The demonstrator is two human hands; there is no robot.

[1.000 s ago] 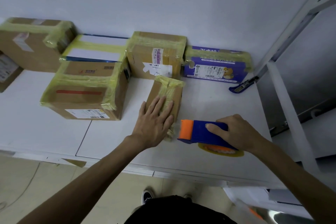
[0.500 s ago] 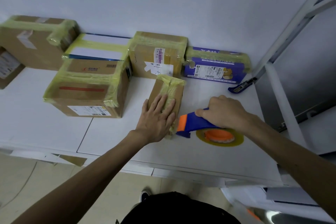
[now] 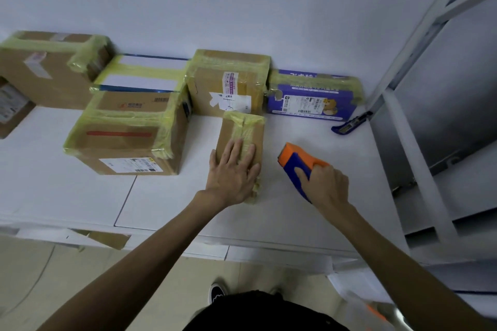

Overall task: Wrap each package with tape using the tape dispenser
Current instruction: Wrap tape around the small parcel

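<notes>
Over on the left of the white table point(image 3: 80, 196), taped cardboard boxes point(image 3: 45, 70) stand against the wall, with a larger taped box marked by a red stripe point(image 3: 126, 131) in front of them. Near the table's middle, the left hand point(image 3: 231, 174) lies flat, fingers spread, on top of the small package point(image 3: 242, 129), which has yellowish tape along its top and down its near end. Just to the right and apart from it, the right hand point(image 3: 326, 185) grips the blue and orange tape dispenser point(image 3: 298, 164), while a taped purple box point(image 3: 314, 97) and a blue cutter point(image 3: 349, 123) lie farther back by the wall.
</notes>
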